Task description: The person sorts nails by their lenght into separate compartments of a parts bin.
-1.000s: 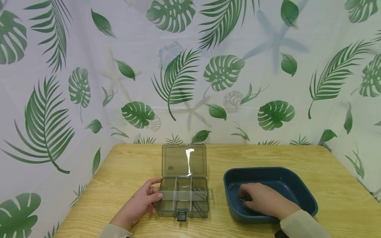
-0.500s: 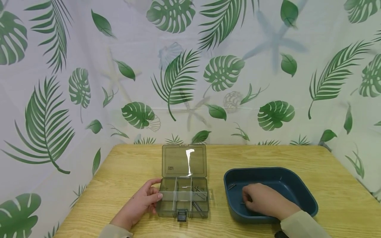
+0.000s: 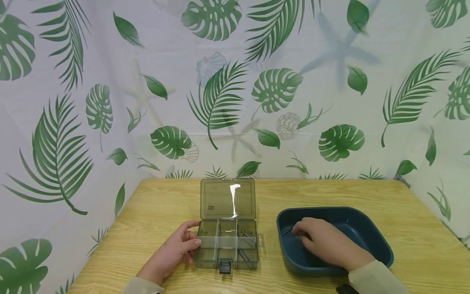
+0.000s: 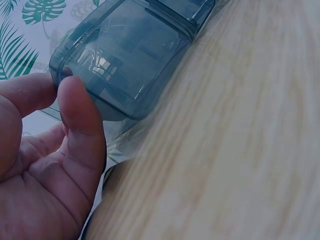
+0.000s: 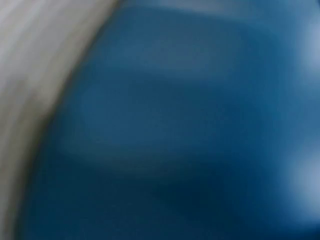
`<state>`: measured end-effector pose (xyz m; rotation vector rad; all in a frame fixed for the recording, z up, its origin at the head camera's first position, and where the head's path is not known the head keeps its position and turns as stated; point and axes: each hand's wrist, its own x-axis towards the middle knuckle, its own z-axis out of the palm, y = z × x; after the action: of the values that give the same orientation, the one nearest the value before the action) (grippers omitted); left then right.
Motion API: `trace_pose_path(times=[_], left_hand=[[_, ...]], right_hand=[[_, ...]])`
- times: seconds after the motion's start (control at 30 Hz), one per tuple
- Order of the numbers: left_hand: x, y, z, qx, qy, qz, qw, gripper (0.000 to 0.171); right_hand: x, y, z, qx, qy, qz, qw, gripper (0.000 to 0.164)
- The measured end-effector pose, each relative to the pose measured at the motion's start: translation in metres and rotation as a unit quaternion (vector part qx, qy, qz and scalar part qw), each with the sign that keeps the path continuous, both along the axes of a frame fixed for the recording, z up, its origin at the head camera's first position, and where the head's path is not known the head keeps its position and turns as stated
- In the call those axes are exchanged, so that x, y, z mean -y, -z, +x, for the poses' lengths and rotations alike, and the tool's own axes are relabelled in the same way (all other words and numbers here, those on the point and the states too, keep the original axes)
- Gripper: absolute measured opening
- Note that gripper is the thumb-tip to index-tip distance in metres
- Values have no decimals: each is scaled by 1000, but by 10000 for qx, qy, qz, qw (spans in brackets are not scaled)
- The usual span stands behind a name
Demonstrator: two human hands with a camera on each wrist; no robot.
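Wooden table point(image 3: 154, 212): right hand point(image 3: 323, 241) shifted up-left in tray point(image 3: 382, 249), grip unclear; left hand point(image 3: 172, 251) pinches box point(image 3: 225, 245).

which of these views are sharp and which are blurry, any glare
Head view: sharp throughout, with a white glare streak on the open lid of the compartment box. Left wrist view: the left hand and box corner are fairly clear, the wooden table soft. Right wrist view: fully blurred, only the blue tray colour reads.
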<state>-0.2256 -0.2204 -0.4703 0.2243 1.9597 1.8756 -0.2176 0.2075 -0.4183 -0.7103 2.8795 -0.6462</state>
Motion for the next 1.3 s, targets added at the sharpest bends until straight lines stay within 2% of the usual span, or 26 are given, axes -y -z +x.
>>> trace_pose_path(times=[0.27, 0.5, 0.9, 1.3], left_hand=[[0, -1, 0, 21, 13, -11, 10000, 67], [0, 1, 0, 18, 22, -19, 10000, 68], [-1, 1, -1, -34, 11, -58, 10000, 67], [-2, 1, 0, 8, -17, -92, 10000, 63]], right_hand=[[19, -18, 2, -400, -186, -434, 9981, 22], [44, -23, 2, -867, -304, -509, 9945, 24], [110, -34, -4, -975, -753, -336, 9918, 20], [144, -29, -12, -886, -1102, -266, 9896, 17]])
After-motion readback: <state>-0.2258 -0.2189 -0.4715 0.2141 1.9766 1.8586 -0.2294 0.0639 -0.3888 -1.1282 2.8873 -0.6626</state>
